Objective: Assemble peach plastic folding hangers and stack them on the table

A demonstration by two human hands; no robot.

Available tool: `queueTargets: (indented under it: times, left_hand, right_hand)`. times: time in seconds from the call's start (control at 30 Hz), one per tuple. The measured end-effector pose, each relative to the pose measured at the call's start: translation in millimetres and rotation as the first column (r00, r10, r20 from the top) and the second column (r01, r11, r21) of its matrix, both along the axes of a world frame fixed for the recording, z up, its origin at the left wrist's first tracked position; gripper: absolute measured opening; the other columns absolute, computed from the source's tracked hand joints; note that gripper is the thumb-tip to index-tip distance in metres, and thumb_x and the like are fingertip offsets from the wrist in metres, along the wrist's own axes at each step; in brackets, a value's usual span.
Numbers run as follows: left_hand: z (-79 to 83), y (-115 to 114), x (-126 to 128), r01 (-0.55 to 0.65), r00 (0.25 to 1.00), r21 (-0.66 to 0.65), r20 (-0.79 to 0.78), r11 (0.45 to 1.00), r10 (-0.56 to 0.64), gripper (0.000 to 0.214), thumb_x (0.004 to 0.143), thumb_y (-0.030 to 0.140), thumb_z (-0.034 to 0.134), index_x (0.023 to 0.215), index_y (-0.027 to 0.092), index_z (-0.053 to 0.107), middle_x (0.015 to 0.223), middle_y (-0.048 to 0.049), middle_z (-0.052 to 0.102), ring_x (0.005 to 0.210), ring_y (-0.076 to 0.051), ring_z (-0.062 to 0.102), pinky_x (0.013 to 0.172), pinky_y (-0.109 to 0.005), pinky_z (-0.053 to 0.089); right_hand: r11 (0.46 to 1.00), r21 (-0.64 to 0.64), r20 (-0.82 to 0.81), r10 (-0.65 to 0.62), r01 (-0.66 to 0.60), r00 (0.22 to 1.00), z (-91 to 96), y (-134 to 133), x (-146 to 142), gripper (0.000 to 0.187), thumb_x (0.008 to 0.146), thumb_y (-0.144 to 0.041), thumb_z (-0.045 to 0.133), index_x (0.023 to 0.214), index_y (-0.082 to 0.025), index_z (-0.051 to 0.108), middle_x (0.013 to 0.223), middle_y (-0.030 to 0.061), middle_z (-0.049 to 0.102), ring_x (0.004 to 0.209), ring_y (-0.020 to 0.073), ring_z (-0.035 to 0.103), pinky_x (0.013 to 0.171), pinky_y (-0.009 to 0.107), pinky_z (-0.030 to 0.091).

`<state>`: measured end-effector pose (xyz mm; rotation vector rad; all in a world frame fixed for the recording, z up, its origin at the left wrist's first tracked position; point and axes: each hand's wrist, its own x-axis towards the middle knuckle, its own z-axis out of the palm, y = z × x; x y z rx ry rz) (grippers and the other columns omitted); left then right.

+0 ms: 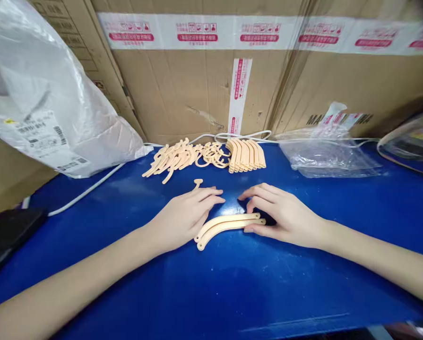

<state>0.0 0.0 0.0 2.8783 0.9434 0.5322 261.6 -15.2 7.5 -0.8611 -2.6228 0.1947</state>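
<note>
– What is on the left?
– 1 white bag [37, 94] on the blue table [232, 293]. Next, 1 loose pile [177, 159] of peach pieces, too jumbled to count.
– And the hands?
– The left hand [185, 218] lies flat with its fingers out, holding nothing. 1 small hook piece [197, 182] sits just behind it. 2 curved strips [225, 223] lie side by side between the 2 hands.
– And farther right?
– 1 neat stack [246, 155] stands at the back. The right hand [285, 215] is loosely bent. Its thumb touches the strips' right ends without gripping them. Last comes 1 clear bag [326, 153].
</note>
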Motion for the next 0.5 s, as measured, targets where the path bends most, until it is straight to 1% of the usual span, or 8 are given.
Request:
queueTargets:
  times: [0.1, 0.17, 0.23, 0.27, 0.37, 0.43, 0.47, 0.5]
  left_hand:
    - [4.3, -2, -1, -0.015, 1.0, 0.012, -0.007, 1.0, 0.015, 0.032, 0.099, 0.018, 0.033, 0.118, 0.016, 0.06, 0.124, -0.0065, 0.063, 0.115, -0.019, 0.06, 0.099, -0.036, 0.05]
    - [10.7, -1, -5, -0.046, 0.999, 0.047, -0.016, 0.998, 0.047, 0.031, 0.1, 0.021, 0.035, 0.116, 0.017, 0.06, 0.12, -0.0063, 0.065, 0.114, -0.019, 0.06, 0.098, -0.035, 0.049]
    - [20.5, 2, -12, -0.104, 0.994, 0.109, -0.019, 0.989, 0.107, 0.03, 0.1, 0.024, 0.035, 0.114, 0.017, 0.061, 0.117, -0.0064, 0.065, 0.111, -0.02, 0.06, 0.094, -0.034, 0.05]
    - [26.3, 5, -17, -0.151, 0.988, 0.144, -0.012, 0.978, 0.155, 0.03, 0.1, 0.025, 0.036, 0.113, 0.018, 0.062, 0.115, -0.0061, 0.066, 0.108, -0.02, 0.061, 0.093, -0.034, 0.049]
    - [44.8, 14, -36, -0.314, 0.942, 0.264, -0.032, 0.912, 0.334, 0.032, 0.099, 0.031, 0.036, 0.11, 0.018, 0.062, 0.111, -0.0073, 0.067, 0.102, -0.023, 0.062, 0.084, -0.034, 0.05]
    - [55.5, 21, -49, -0.425, 0.886, 0.307, -0.054, 0.852, 0.461, 0.033, 0.099, 0.032, 0.035, 0.107, 0.016, 0.063, 0.107, -0.0085, 0.068, 0.099, -0.024, 0.063, 0.081, -0.034, 0.048]
    - [59.8, 24, -54, -0.462, 0.854, 0.313, -0.096, 0.83, 0.512, 0.033, 0.099, 0.031, 0.034, 0.109, 0.015, 0.062, 0.109, -0.0095, 0.067, 0.101, -0.026, 0.062, 0.083, -0.035, 0.047]
    - [63.2, 28, -59, -0.486, 0.828, 0.333, -0.12, 0.808, 0.547, 0.034, 0.099, 0.03, 0.034, 0.107, 0.014, 0.062, 0.107, -0.0104, 0.068, 0.101, -0.027, 0.062, 0.084, -0.036, 0.046]
  right_hand:
    - [1.0, 0.01, 0.003, -0.021, 0.021, 1.0, -1.1, 0, 2, 0.03, 0.09, -0.048, 0.058, 0.086, -0.018, 0.053, 0.113, 0.0088, 0.062, 0.103, 0.0208, 0.056, 0.085, 0.035, 0.045]
    - [0.999, 0.015, 0.005, -0.038, 0.038, 0.999, -1.5, 0, 3, 0.031, 0.089, -0.049, 0.058, 0.085, -0.019, 0.053, 0.113, 0.009, 0.063, 0.102, 0.0216, 0.056, 0.084, 0.036, 0.045]
    - [0.998, 0.019, 0.004, -0.055, 0.055, 0.998, -1.8, 0, 3, 0.033, 0.089, -0.051, 0.058, 0.084, -0.019, 0.053, 0.112, 0.0092, 0.063, 0.102, 0.0221, 0.056, 0.084, 0.036, 0.045]
    - [0.998, 0.021, 0.003, -0.062, 0.062, 0.998, -1.8, 0, 3, 0.033, 0.088, -0.051, 0.058, 0.083, -0.019, 0.053, 0.112, 0.0092, 0.063, 0.102, 0.0222, 0.057, 0.083, 0.036, 0.045]
    - [0.997, 0.019, 0.006, -0.072, 0.072, 0.997, -1.9, 1, 2, 0.034, 0.087, -0.053, 0.058, 0.083, -0.019, 0.053, 0.113, 0.0091, 0.063, 0.102, 0.0219, 0.057, 0.083, 0.035, 0.045]
    - [0.997, 0.016, 0.008, -0.075, 0.074, 0.997, -1.6, 1, 1, 0.035, 0.087, -0.054, 0.059, 0.083, -0.019, 0.053, 0.113, 0.0089, 0.062, 0.102, 0.0218, 0.057, 0.083, 0.035, 0.045]
    - [0.997, 0.014, 0.009, -0.075, 0.074, 0.997, -1.4, 1, 0, 0.036, 0.086, -0.054, 0.06, 0.083, -0.019, 0.053, 0.113, 0.0089, 0.062, 0.102, 0.0219, 0.057, 0.083, 0.035, 0.045]
    - [0.997, 0.011, 0.01, -0.074, 0.074, 0.997, -1.1, 1, 0, 0.036, 0.086, -0.054, 0.06, 0.084, -0.019, 0.053, 0.113, 0.0091, 0.062, 0.102, 0.022, 0.057, 0.083, 0.035, 0.045]
